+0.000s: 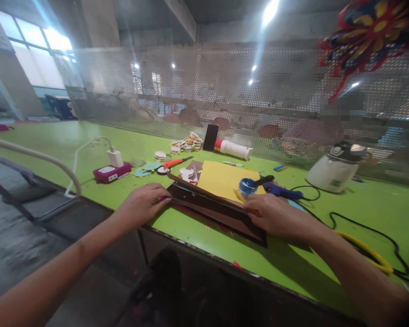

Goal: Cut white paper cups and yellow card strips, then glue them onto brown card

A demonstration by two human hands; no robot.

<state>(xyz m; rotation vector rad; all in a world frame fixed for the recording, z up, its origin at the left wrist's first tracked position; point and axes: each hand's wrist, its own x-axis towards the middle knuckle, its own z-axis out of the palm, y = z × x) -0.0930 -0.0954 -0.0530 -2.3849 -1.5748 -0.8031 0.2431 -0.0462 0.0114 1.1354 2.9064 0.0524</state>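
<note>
A long dark brown folded sheet of card (218,209) lies across the front of the green table, its folded flap standing partly up. My left hand (145,204) pinches the sheet's left end, with a small purple and green thing, too small to name, at the fingertips. At the right end, my right hand (274,213) has its fingers closed on the upper edge of the sheet. Just behind the sheet lie yellow paper (220,177) and an open blue jar (247,186), close to my right hand. Part of the sheet's far side is hidden by the flap.
Orange-handled scissors (173,163), round paper pieces (187,144), a phone (210,137) and a white tube (235,150) lie behind. A blue glue gun (284,191) and its cord are at right, near a white jug (334,168). A purple power strip (112,172) sits left.
</note>
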